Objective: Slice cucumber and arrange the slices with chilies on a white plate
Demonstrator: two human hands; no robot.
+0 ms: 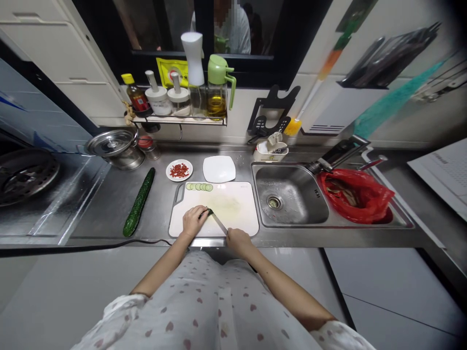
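On the white cutting board (241, 199), my left hand (194, 220) closes over a dark green piece of cucumber (209, 211), most of it hidden under the fingers. My right hand (239, 241) is wrapped round the handle of a kitchen knife (220, 224). Its blade slants up and left across the board, with the tip at the cucumber piece beside my left fingertips. A short row of pale cucumber slices (199, 186) lies along the board's far left edge. Left of the board, a whole cucumber (139, 202) rests on the steel counter.
Behind the board stand a plate of chopped red pieces (179, 170) and a white square plate (219, 168). A steel sink (292, 194) is at the right, with a red plastic bag (355, 197) beside it. A lidded steel pot (116, 148) sits back left, below a condiment shelf (182, 119).
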